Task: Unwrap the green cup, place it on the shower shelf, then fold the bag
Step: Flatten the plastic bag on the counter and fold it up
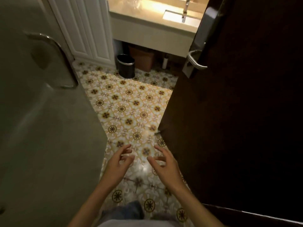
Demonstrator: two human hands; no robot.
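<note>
Both hands are out front and empty, palms facing each other with a gap between them: the left hand (117, 163) has its fingers loosely curled and spread, and the right hand (165, 163) is the same, fingers apart and gripping nothing. No green cup or bag anywhere that I can see, so can't say where they are. Right under the hands is a glossy tile floor (131, 102), cream and yellow with dark round flower-like marks, shiny enough to throw a glare spot just below the fingertips. Down by the wrists there's a bit of blue jeans (129, 208) and a grey shirt edge. Just left of the left hand a big smooth grey-green panel (41, 128) crowds in, with a curved metal bar handle (54, 51) higher up. Just right of the right hand is a dark wooden door (237, 112) standing open, its edge close to the fingers, with a silver lever handle (196, 60). The open floor between those two narrows toward the hands and widens further on. Well beyond the fingertips sits a small black round bin (126, 66) with a chrome rim, beside a brownish box-like thing in shadow under a pale counter (152, 30). On top, a brightly lit rectangular sink (173, 17) and a metal tap (185, 12). White ribbed trim (91, 33) stands left of the bin.
</note>
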